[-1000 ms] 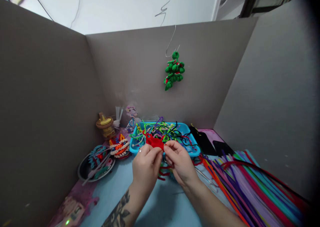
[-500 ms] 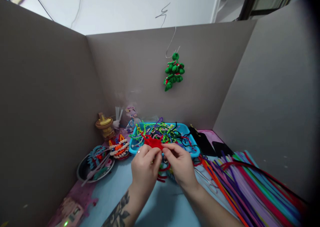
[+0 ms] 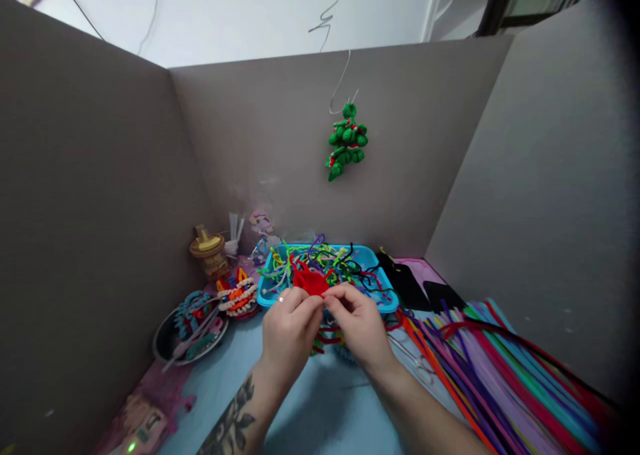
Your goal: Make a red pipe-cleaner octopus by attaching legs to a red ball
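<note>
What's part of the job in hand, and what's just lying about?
In the job:
red pipe-cleaner piece, pinched by left hand and right hand
loose pipe cleaners, likely
blue tray, likely

Lying about, apparently:
green ornament
metal bowl
brown jar

Dial centre: the red fuzzy piece [image 3: 311, 283], pinched by the person's left hand [image 3: 289, 321] at 7 o'clock and right hand [image 3: 361, 323] at 4 o'clock. I observe a blue plastic tray [image 3: 391, 302] of tangled pipe cleaners [image 3: 320, 261] directly behind, green tree ornament [image 3: 347, 138] toward 12–1 o'clock, metal bowl [image 3: 166, 345] at 8 o'clock.
</note>
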The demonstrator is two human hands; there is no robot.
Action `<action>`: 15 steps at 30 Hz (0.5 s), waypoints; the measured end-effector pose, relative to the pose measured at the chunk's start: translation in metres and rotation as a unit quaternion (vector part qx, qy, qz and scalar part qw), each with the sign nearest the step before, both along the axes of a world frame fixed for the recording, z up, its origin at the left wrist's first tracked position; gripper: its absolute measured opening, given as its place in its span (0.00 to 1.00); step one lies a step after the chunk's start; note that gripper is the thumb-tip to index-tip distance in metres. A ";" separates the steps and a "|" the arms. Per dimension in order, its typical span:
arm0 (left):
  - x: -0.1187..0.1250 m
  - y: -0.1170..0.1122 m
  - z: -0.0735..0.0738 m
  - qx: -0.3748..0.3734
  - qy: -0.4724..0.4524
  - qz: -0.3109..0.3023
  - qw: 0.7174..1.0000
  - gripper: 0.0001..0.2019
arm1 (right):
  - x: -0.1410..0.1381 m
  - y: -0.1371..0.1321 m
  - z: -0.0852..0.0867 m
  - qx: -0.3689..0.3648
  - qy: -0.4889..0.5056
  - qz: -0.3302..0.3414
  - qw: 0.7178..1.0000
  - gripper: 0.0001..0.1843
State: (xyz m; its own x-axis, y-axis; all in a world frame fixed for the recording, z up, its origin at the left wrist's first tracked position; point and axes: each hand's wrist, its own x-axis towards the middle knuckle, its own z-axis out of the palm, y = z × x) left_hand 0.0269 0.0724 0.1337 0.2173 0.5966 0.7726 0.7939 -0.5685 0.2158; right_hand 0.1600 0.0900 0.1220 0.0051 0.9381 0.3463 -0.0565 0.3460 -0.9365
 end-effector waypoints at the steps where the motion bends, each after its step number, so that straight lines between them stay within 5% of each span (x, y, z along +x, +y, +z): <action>1: 0.000 0.001 0.000 0.000 0.000 -0.005 1.000 0.08 | 0.001 0.000 0.001 0.017 -0.020 -0.008 1.000 0.07; 6: -0.002 0.003 -0.003 -0.028 -0.008 -0.018 0.999 0.07 | 0.004 0.001 0.003 0.045 -0.070 -0.039 0.996 0.08; 15: -0.006 0.009 -0.010 -0.099 -0.046 -0.026 0.994 0.06 | 0.008 0.025 -0.011 -0.082 0.033 0.001 0.996 0.15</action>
